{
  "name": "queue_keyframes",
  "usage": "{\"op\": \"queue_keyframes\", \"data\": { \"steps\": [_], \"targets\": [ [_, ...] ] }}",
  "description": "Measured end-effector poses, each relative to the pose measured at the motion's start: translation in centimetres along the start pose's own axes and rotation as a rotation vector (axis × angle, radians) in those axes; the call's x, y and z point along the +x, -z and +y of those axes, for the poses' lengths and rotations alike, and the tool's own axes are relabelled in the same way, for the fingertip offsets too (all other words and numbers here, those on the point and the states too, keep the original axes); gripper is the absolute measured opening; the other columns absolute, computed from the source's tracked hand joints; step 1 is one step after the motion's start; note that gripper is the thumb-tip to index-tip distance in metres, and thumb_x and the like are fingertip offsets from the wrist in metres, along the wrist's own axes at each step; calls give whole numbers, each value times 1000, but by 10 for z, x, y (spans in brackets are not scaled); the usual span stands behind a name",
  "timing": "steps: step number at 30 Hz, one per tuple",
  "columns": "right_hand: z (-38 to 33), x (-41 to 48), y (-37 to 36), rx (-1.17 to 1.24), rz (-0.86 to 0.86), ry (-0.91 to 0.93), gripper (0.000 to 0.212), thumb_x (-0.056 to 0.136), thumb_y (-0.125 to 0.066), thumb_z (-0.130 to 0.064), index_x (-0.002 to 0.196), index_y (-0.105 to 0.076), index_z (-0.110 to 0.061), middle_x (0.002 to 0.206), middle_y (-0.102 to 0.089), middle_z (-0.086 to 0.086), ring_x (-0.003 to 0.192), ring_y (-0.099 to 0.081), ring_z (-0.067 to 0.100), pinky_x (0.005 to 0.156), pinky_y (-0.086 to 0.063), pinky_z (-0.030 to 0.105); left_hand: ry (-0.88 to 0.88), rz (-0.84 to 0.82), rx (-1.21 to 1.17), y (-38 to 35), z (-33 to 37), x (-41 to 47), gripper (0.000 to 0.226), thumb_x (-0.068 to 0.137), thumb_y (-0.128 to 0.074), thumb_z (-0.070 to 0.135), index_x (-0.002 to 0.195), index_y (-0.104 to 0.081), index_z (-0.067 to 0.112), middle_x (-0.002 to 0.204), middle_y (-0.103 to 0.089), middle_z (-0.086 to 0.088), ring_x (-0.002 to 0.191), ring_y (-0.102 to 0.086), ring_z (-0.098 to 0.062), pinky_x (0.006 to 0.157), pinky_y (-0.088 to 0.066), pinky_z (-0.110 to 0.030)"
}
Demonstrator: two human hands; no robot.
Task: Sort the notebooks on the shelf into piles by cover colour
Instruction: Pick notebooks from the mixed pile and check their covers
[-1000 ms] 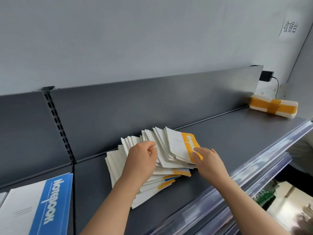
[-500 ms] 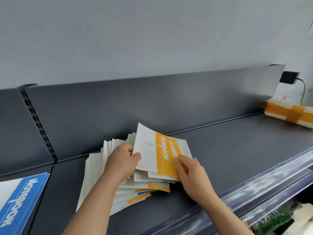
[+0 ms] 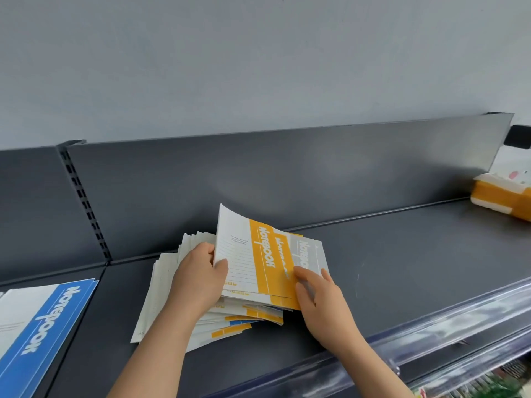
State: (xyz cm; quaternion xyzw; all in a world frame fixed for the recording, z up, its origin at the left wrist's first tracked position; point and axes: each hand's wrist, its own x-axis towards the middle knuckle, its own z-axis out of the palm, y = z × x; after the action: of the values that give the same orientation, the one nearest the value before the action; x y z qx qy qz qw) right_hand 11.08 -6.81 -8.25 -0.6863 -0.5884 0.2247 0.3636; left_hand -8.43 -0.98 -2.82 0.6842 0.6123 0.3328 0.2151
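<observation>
A fanned heap of white notebooks (image 3: 169, 311) with orange and a few blue cover stripes lies on the dark grey shelf (image 3: 402, 268). My left hand (image 3: 198, 280) grips the left edge of a small bundle of orange-striped notebooks (image 3: 258, 262) raised off the heap, thumb on the top cover. My right hand (image 3: 319, 300) holds the bundle's lower right edge, fingers on the orange stripe. A grey-striped notebook (image 3: 309, 254) shows just behind the top ones. A blue-striped notebook pile (image 3: 43, 328) lies at the far left.
A wrapped orange-and-white pack (image 3: 502, 196) sits at the shelf's far right, below a black plug (image 3: 520, 140) on the wall. The shelf's back panel (image 3: 287, 173) rises behind the heap. A clear price rail (image 3: 431, 337) runs along the front edge.
My hands have lifted and turned several orange-striped notebooks out of the fanned heap, so their covers now face me. The view has shifted left, bringing the blue pile further in.
</observation>
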Motion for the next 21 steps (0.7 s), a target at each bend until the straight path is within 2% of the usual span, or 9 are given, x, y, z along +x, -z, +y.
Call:
{"op": "queue_keyframes", "data": {
  "steps": [6,16,18,19,21],
  "targets": [
    [-1,-1,-1,12,-51,82,38,100,-37,-32,138,-39,-35,149,-32,-14,146,-3,15,115,-22,38,58,-55,-176,9,-3,-9,21,94,-52,13,112,-62,17,110,-67,6,96,-65,-13,59,-47,-14],
    [-25,-3,-8,12,-45,92,51,94,-39,-46,142,-32,-31,148,-35,-13,146,-4,19,115,-19,45,108,30,-558,21,-15,-32,27,94,-54,9,117,-60,23,108,-69,11,97,-67,-9,72,-56,-22],
    [-40,-5,-12,78,-24,116,48,94,-43,-44,140,-36,-31,139,-43,-16,145,-12,19,113,-25,44,98,50,-593,29,-21,-38,28,94,-53,9,118,-60,23,108,-70,12,97,-67,-8,74,-57,-23],
    [-47,-6,-14,100,-10,135,47,94,-46,-42,138,-39,-31,130,-48,-19,142,-22,20,109,-32,42,92,69,-599,34,-26,-40,29,94,-54,9,118,-60,25,107,-70,13,97,-67,-7,74,-57,-24],
    [-64,-8,-21,122,17,188,43,93,-51,-39,134,-43,-32,109,-50,-25,122,-47,17,92,-48,32,82,111,-607,46,-36,-46,30,94,-55,11,118,-60,29,107,-70,15,97,-68,-6,74,-58,-25]
  ]
}}
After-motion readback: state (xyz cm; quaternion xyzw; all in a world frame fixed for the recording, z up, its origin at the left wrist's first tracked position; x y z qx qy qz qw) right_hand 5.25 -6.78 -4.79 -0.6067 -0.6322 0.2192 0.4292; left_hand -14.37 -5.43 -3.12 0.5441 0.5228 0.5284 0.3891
